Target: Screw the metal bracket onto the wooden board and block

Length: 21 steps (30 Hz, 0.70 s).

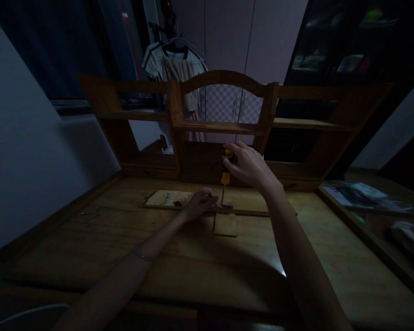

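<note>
My right hand (246,164) grips the yellow and black handle of a screwdriver (225,178), which stands nearly upright with its shaft pointing down. The tip meets a small dark metal piece (227,207) on a long wooden board (251,202). My left hand (203,202) rests on the board just left of the tip, fingers pinched together near the metal piece; what they hold, if anything, is too small to make out. A short square wood block (225,225) lies against the board's near edge.
Small metal items (90,213) lie on the desk (124,239) to the left. A wooden shelf unit (222,125) stands along the back. Papers and a bag (365,192) sit on a side surface at right. A white cable (31,311) runs at lower left.
</note>
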Motion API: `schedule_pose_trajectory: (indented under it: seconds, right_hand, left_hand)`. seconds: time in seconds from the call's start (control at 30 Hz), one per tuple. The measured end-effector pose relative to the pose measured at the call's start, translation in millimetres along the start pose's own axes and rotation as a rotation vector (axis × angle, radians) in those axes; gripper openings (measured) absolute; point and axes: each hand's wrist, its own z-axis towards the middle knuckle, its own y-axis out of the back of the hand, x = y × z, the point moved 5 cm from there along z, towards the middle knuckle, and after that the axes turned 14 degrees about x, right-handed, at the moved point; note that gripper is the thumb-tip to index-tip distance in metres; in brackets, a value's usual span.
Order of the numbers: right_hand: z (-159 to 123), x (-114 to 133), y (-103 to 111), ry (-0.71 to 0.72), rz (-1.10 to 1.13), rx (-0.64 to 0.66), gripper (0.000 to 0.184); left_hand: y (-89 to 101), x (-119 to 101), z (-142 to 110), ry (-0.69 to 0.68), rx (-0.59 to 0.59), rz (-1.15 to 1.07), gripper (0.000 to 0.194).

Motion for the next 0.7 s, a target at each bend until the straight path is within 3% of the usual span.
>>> schedule_pose_trajectory:
  seconds: [0.17, 0.5, 0.7]
  right_hand:
    - [-0.4, 0.5, 0.7, -0.004, -0.008, 0.001, 0.04]
    - [0.0, 1.0, -0.3, 0.034, 0.018, -0.022, 0.039]
    - [-0.2, -1.0, -0.7, 0.034, 0.045, -0.007, 0.041]
  left_hand:
    - [2.8, 3.3, 0.0, 0.011, -0.053, 0.04, 0.052]
    - [-3.7, -1.7, 0.6, -0.031, 0.063, 0.019, 0.055]
    - [-7.2, 2.5, 3.7, -0.074, 0.046, 0.238, 0.04]
